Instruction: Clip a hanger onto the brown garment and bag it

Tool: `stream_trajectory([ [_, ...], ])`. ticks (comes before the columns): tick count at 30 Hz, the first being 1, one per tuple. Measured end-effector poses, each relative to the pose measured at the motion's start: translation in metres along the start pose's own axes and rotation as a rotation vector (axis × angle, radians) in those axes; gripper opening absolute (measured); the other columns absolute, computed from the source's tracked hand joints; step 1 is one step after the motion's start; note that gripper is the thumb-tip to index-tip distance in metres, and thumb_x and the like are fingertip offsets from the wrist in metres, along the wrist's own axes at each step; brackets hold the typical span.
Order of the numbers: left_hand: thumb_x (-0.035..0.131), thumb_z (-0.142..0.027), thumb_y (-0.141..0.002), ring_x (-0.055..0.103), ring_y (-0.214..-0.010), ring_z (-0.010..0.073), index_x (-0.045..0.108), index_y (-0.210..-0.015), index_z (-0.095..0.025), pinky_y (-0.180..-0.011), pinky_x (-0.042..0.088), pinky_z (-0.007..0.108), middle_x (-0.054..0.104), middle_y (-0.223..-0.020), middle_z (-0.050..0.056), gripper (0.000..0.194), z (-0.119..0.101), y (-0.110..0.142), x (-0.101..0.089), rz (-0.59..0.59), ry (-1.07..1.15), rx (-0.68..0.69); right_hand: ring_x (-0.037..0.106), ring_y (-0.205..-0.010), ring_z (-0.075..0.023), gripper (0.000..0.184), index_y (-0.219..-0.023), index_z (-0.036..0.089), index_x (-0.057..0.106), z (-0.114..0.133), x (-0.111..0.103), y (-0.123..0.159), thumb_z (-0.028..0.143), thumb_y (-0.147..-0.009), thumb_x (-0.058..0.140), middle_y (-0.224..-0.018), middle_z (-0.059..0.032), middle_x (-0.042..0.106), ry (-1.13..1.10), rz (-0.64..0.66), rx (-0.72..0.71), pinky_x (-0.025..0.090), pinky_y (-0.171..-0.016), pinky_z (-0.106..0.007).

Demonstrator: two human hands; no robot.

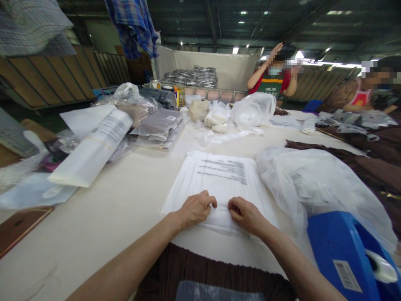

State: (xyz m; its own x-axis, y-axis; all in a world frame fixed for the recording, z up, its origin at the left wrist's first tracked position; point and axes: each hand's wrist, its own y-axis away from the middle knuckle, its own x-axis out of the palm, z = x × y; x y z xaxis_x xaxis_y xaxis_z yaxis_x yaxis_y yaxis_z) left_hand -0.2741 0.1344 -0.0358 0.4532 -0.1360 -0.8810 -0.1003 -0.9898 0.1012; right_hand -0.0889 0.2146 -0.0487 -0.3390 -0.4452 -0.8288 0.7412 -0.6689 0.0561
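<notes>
A stack of white translucent plastic bags (200, 184) with printed black text lies flat on the table before me. Near its front edge, my left hand (194, 208) is closed, thumb and fingers pinching the top bag's film. Opposite it, a short gap away, my right hand (247, 214) also pinches the film, its fingertips curled inward and partly hidden. Brown pleated cloth (203, 265) lies below my forearms at the table's near edge, with a piece of clear plastic (216, 291) on it.
A blue plastic container (332, 242) and a large translucent bag (332, 179) stand right. At left are a rolled bag bundle (94, 146), a stack of grey packed garments (159, 125) and a phone (21, 225). Two people (272, 83) are across the white table (125, 217).
</notes>
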Motion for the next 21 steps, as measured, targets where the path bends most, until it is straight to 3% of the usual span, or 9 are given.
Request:
stream_trajectory([
  [2,0.051,-0.022,-0.08,0.056,-0.079,0.017,0.059,-0.101,-0.022,-0.074,0.045,0.03,0.055,-0.096,0.002,0.022,-0.009,0.004,-0.001,0.017,-0.004,0.044,0.045,-0.062,-0.0105,0.016,-0.077,0.019,0.053,0.001,-0.001,-0.001,0.004,-0.076,0.045,-0.07,0.0027,0.047,-0.006,0.001,0.008,0.035,-0.061,-0.023],
  [5,0.067,-0.034,-0.072,0.055,-0.089,0.02,0.057,-0.105,-0.021,-0.078,0.045,0.031,0.054,-0.101,0.004,0.037,-0.02,0.007,0.001,0.041,-0.013,0.103,0.046,-0.063,-0.0106,0.016,-0.074,0.018,0.053,0.003,-0.002,-0.003,0.003,-0.074,0.048,-0.07,0.0025,0.048,-0.013,0.008,0.029,0.035,-0.062,-0.023],
  [16,0.063,-0.031,-0.08,0.057,-0.078,0.0128,0.061,-0.093,-0.02,-0.07,0.045,0.022,0.056,-0.091,0.0,0.017,-0.009,-0.004,0.006,0.063,-0.079,0.147,0.044,-0.062,-0.0105,0.015,-0.076,0.018,0.054,0.002,0.0,-0.003,0.004,-0.075,0.048,-0.069,0.003,0.046,-0.039,0.009,0.033,0.034,-0.061,-0.023],
  [21,0.045,-0.013,-0.086,0.055,-0.086,0.0203,0.059,-0.086,-0.015,-0.072,0.045,0.031,0.058,-0.094,0.007,0.014,-0.012,0.004,0.007,0.069,-0.214,0.226,0.044,-0.063,-0.011,0.016,-0.077,0.018,0.054,0.0,0.001,-0.003,0.004,-0.075,0.048,-0.07,0.0025,0.047,-0.049,-0.001,0.029,0.035,-0.063,-0.024],
])
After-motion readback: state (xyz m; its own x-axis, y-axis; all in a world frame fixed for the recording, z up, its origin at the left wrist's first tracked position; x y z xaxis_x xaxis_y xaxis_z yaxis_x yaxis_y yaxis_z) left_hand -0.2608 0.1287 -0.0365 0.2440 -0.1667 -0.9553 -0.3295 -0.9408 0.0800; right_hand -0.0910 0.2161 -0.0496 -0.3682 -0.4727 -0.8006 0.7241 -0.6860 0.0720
